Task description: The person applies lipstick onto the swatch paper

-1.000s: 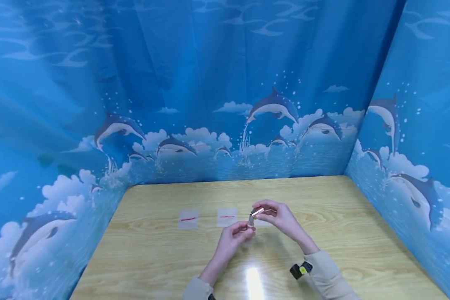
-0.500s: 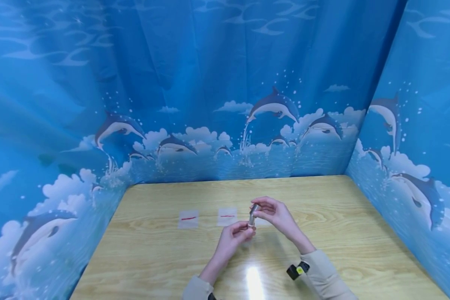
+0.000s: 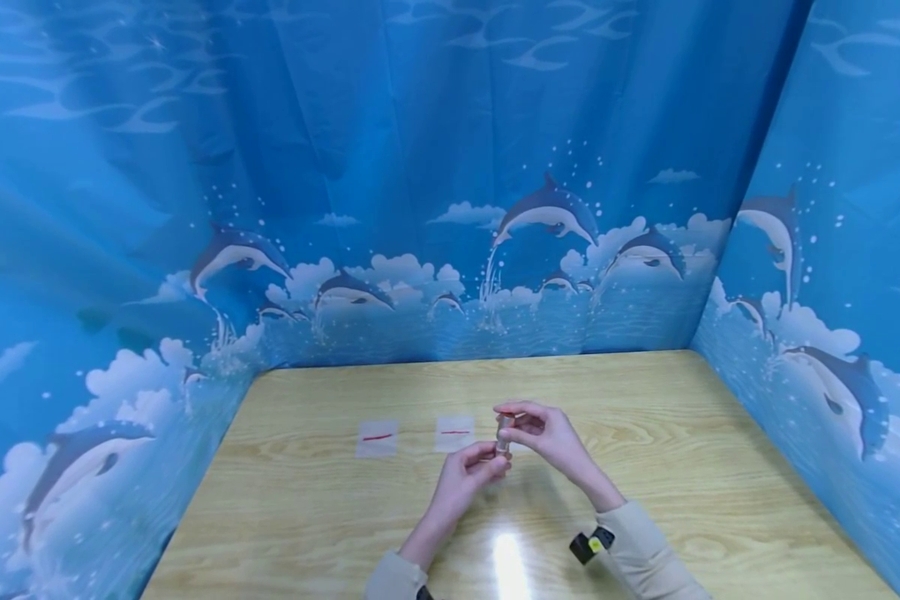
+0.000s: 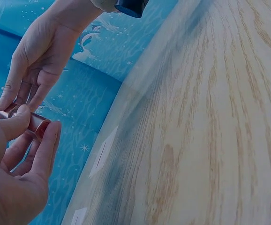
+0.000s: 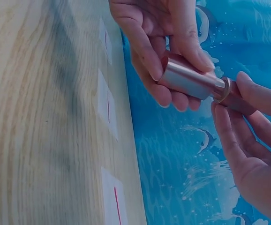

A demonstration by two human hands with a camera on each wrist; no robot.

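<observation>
In the head view, my left hand holds a metallic rose-gold lipstick tube nearly upright above the table. My right hand pinches the lipstick's cap on top, with a reddish end showing. Seen from the right wrist, the lipstick tube lies between the left thumb and fingers. The lipstick cap is in line with it, its ring around the tube's narrower neck, and a short stretch of neck shows between them. Fingers cover part of both pieces. The left wrist view shows the tube's end by the left fingertips.
Paper squares, each with a red stroke, lie on the wood table: a left one, a middle one and a third partly behind the hands. A blue dolphin curtain surrounds the table. A black wrist camera sits at the right sleeve.
My right hand has turned the cap from a rightward tilt to in line with the tube and lowered it slightly. My left hand has stayed in place.
</observation>
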